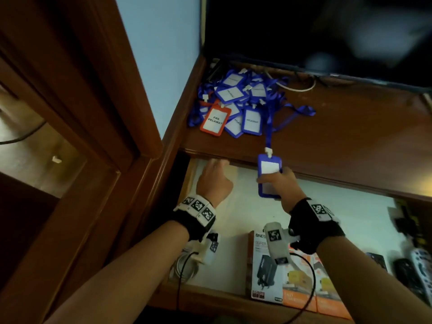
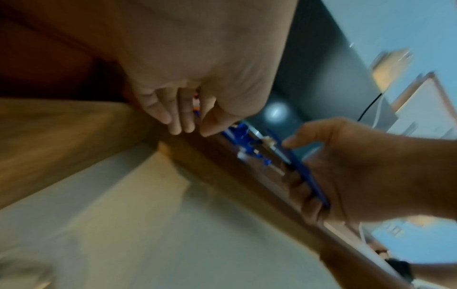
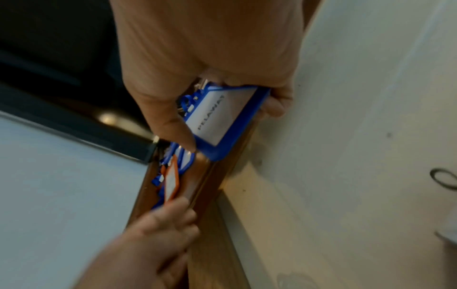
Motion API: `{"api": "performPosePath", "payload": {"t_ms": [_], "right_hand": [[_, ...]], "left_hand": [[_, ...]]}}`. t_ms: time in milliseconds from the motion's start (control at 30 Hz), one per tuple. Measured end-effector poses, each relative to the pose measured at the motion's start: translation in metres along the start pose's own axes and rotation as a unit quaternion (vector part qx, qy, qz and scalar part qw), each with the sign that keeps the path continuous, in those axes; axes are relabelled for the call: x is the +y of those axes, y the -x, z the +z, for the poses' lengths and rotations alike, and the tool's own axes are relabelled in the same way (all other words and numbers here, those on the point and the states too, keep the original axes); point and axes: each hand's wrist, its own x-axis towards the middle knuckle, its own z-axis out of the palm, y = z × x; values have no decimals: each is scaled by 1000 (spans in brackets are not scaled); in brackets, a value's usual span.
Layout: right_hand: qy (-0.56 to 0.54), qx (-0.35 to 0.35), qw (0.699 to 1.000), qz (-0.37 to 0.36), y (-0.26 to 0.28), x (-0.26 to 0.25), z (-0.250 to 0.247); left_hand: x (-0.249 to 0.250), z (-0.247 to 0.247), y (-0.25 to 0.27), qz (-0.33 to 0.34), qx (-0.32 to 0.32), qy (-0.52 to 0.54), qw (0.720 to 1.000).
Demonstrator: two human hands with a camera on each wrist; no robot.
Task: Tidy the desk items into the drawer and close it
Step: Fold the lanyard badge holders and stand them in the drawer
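My right hand holds a blue badge holder above the open drawer, just in front of the desk edge. In the right wrist view the thumb lies along one long side of the holder and the fingers curl round the opposite side; the card inside reads "PELAWAT". The holder's blue lanyard runs from its white clip up over the desk edge to the pile.

My left hand is at the desk's front lip, over the far left corner of the drawer. In the left wrist view its fingers point down, loosely bent and close together, with nothing between them; whether they touch the wood I cannot tell.

The pile of blue badge holders and tangled lanyards lies on the desk top in the back left corner, with one orange badge holder at its near left edge, marked "PAS PELAWAT".

Inside the drawer, near its front: boxed chargers in the middle, a coiled white cable at left, remote controls at right. A dark screen stands behind the desk.
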Motion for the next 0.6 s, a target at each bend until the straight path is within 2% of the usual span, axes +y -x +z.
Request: {"api": "performPosePath", "payload": {"t_ms": [67,100,200,300,367,400,433,467,533,600], "right_hand": [[35,-41,998,-26,14,-7,-10],[42,-53,997,-35,20,-10,-16],[41,-77,995,-51,40,-20,-35],[72,-101,990,-71,58,-24,-55],[108,-121,984,-69,66,-22,-69],[121,-123,983,-67,68,-20,-77],[130,-111,983,-59,68,-16,-85],[132,-94,985,-52,69,-12,-93],[98,-35,994,-33,64,2,-114],[76,44,996,-28,59,22,-135]], "left_hand": [[27,-10,-12,50,33,101,993],[41,-14,-18,47,35,139,989],[78,-15,-35,-49,-7,260,964],[104,-1,-39,-164,-117,383,902],[117,9,-41,-185,-213,474,834],[125,10,-42,-186,-228,520,802],[133,11,-46,-183,-210,546,790],[140,11,-51,-174,-170,546,802],[150,9,-58,-142,-64,507,848],[151,9,-69,-123,-13,514,849]]}}
